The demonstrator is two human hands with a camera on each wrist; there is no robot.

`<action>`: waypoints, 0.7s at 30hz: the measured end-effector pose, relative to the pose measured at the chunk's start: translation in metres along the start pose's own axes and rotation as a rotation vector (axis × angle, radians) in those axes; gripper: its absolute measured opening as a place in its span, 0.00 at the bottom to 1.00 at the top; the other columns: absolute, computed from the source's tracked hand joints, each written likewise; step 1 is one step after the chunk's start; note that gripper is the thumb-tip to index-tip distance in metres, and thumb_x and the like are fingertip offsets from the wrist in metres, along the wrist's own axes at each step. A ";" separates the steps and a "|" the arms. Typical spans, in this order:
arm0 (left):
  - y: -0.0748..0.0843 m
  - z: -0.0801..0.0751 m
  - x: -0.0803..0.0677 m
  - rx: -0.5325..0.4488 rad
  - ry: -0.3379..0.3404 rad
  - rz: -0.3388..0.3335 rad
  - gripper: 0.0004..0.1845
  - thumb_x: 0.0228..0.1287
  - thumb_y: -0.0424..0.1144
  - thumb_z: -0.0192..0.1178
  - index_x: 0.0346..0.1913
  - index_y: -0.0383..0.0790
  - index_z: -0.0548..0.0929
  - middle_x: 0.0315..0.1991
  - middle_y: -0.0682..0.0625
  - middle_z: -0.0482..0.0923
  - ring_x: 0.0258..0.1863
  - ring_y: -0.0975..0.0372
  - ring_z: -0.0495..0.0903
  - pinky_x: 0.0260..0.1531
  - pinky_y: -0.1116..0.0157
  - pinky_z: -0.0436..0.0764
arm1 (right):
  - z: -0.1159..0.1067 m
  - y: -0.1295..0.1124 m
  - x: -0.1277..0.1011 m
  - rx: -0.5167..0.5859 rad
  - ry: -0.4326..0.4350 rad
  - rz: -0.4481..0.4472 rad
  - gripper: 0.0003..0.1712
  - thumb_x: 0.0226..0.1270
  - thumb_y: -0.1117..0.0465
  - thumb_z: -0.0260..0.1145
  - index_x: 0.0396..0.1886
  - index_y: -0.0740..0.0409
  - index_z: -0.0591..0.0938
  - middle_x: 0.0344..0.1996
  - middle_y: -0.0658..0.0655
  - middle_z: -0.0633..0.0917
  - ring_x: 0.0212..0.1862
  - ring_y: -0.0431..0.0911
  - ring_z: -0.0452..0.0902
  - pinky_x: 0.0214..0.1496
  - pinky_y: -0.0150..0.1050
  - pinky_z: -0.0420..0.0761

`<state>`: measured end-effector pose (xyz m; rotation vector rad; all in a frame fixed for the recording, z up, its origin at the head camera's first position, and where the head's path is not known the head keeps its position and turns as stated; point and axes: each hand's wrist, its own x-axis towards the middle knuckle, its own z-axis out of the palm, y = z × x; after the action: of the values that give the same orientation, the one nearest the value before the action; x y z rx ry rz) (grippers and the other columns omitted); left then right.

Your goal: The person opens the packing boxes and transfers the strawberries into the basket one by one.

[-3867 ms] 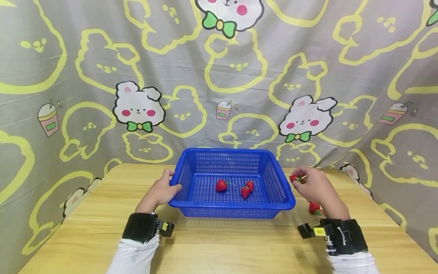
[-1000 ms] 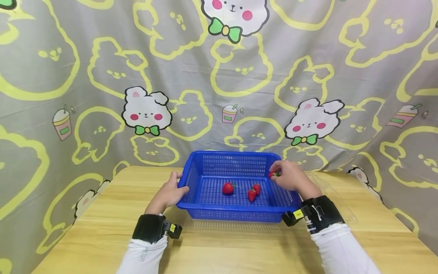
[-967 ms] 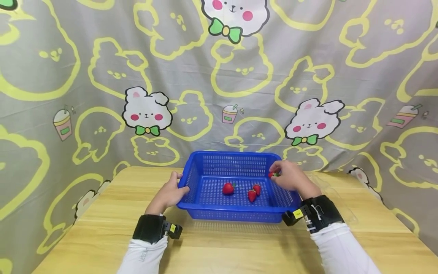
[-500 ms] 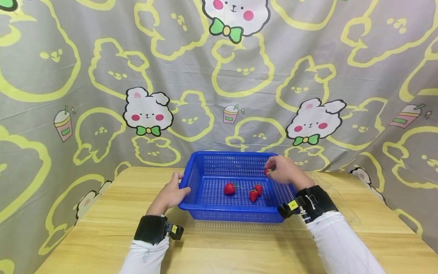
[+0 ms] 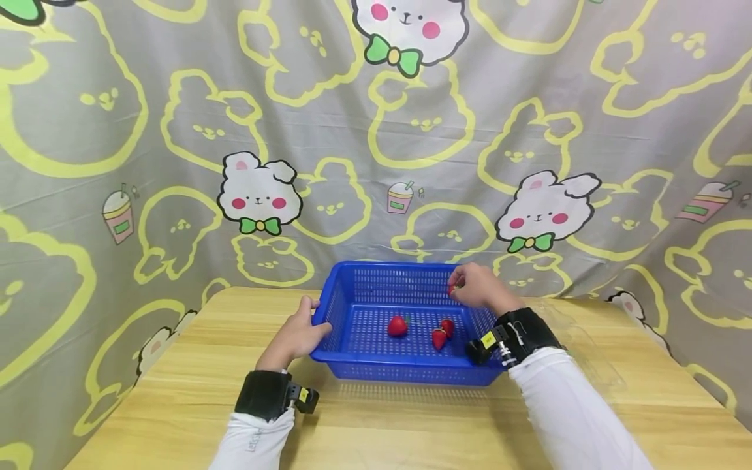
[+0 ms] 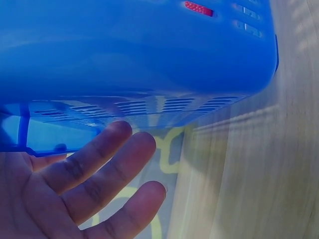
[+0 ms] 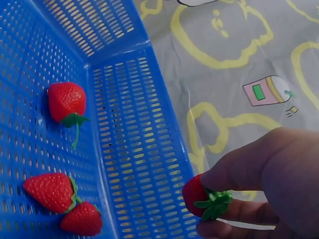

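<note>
A blue mesh basket stands mid-table with three strawberries on its floor: one in the middle and a pair to its right. My right hand hovers over the basket's far right corner and pinches a fourth strawberry between thumb and fingertips. The right wrist view shows that strawberry, green cap toward my palm, above the basket wall. My left hand rests against the basket's left wall. Its fingers lie straight along the outside of the basket.
The wooden table is backed and flanked by a grey curtain with bunny prints. A clear plastic tray lies on the table right of the basket, partly behind my right forearm.
My right hand has carried the pinched strawberry from the table's right side leftward over the basket rim to above its far right corner. The left hand and the basket have stayed put.
</note>
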<state>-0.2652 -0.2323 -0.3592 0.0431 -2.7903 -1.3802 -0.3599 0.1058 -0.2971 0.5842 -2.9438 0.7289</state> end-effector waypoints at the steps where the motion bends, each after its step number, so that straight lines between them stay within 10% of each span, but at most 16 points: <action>1: 0.000 0.000 0.000 0.000 0.000 0.000 0.25 0.68 0.38 0.53 0.63 0.36 0.59 0.55 0.29 0.73 0.46 0.44 0.80 0.45 0.44 0.79 | 0.001 0.000 0.002 0.004 0.005 0.001 0.08 0.53 0.65 0.69 0.34 0.61 0.83 0.37 0.61 0.85 0.42 0.55 0.80 0.43 0.52 0.79; 21: -0.001 0.000 0.003 -0.001 -0.003 -0.011 0.26 0.67 0.39 0.54 0.63 0.37 0.59 0.55 0.30 0.73 0.46 0.44 0.80 0.45 0.44 0.79 | 0.031 0.020 0.020 0.124 -0.092 0.220 0.05 0.53 0.63 0.66 0.28 0.60 0.84 0.26 0.53 0.83 0.29 0.46 0.75 0.28 0.36 0.72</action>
<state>-0.2686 -0.2329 -0.3598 0.0569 -2.7968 -1.3849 -0.3853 0.1012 -0.3307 0.3097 -3.0985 0.9347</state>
